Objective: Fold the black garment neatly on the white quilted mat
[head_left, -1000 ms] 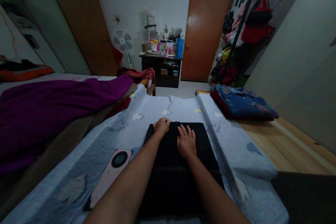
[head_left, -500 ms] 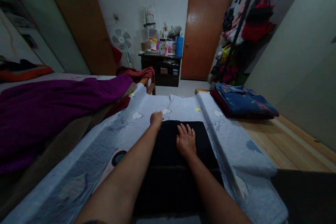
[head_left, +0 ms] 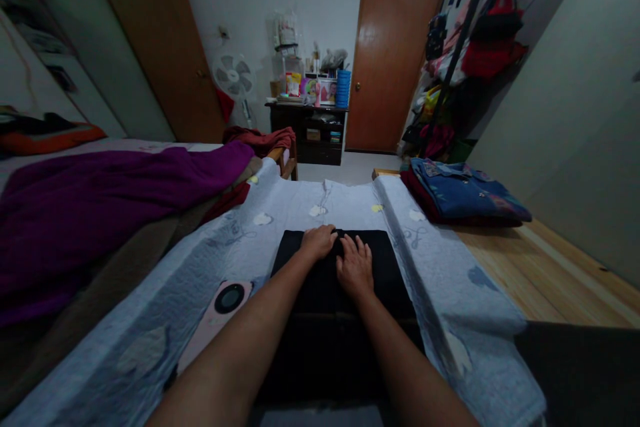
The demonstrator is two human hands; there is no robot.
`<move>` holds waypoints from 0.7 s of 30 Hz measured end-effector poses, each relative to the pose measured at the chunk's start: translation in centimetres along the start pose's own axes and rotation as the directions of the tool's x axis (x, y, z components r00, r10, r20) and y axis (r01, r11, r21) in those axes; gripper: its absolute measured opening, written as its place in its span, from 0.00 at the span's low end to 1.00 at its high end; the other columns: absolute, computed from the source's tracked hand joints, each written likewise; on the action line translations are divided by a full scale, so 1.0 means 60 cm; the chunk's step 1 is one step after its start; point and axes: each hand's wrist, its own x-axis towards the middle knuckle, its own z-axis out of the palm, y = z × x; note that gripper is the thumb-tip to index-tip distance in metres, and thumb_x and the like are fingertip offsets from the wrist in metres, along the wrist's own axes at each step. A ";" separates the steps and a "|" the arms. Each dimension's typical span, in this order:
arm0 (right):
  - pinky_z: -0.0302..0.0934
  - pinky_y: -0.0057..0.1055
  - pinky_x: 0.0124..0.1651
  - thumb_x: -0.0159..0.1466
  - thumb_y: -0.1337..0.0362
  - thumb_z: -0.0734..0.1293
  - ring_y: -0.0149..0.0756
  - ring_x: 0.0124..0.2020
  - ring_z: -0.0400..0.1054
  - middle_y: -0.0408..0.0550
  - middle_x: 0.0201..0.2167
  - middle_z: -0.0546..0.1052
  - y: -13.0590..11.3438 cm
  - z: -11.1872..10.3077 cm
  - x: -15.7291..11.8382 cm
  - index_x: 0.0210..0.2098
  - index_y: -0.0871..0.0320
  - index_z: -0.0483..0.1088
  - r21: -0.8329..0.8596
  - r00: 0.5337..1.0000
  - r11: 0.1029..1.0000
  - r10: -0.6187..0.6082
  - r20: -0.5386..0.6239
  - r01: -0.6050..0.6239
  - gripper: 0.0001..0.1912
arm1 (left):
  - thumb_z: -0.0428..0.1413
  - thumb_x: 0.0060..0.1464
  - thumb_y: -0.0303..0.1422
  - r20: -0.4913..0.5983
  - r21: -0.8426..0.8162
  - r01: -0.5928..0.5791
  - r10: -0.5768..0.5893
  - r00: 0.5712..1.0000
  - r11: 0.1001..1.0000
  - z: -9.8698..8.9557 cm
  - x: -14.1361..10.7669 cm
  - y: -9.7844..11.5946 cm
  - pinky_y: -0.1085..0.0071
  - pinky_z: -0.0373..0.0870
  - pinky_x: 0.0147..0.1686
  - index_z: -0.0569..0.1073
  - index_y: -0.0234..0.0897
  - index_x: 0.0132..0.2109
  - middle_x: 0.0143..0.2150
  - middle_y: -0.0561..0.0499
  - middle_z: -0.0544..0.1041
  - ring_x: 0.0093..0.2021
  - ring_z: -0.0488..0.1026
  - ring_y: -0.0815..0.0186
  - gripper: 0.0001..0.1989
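A black folded garment, which looks like trousers (head_left: 390, 280), lies flat in front of me, with its far edge nearly straight. My left hand (head_left: 319, 243) rests on it near the middle of that far edge, fingers stretched to the right and slightly bent, palm down. Just to its right, my right hand (head_left: 355, 268) lies flat on the black cloth, fingers a little spread. The two hands are close together. My forearms cover parts of the garment. Left of it sits a pink phone (head_left: 213, 320) with a round dark camera ring, partly behind my left forearm.
A pale patterned bedspread (head_left: 295, 197) lies beneath everything. To the right, folded clothes with a blue denim shirt (head_left: 460, 190) rest on a wooden board (head_left: 520, 267). A purple blanket (head_left: 125, 207) fills the left. Beyond stand a fan (head_left: 233, 75), a dark cabinet (head_left: 306, 153) and a door (head_left: 390, 67).
My left hand has moved right from the garment's far left corner to the middle of its far edge, uncovering that corner and more of the phone. The right hand has stayed in place.
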 end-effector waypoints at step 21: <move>0.35 0.47 0.66 0.55 0.75 0.58 0.40 0.66 0.44 0.44 0.62 0.63 0.013 -0.008 0.000 0.49 0.50 0.71 0.147 0.999 0.989 -0.026 0.026 0.022 0.26 | 0.41 0.61 0.48 0.147 0.062 0.021 -0.030 0.989 0.998 0.013 0.036 -0.040 0.59 0.65 0.50 0.70 0.50 0.53 0.56 0.50 0.72 0.54 0.68 0.55 0.21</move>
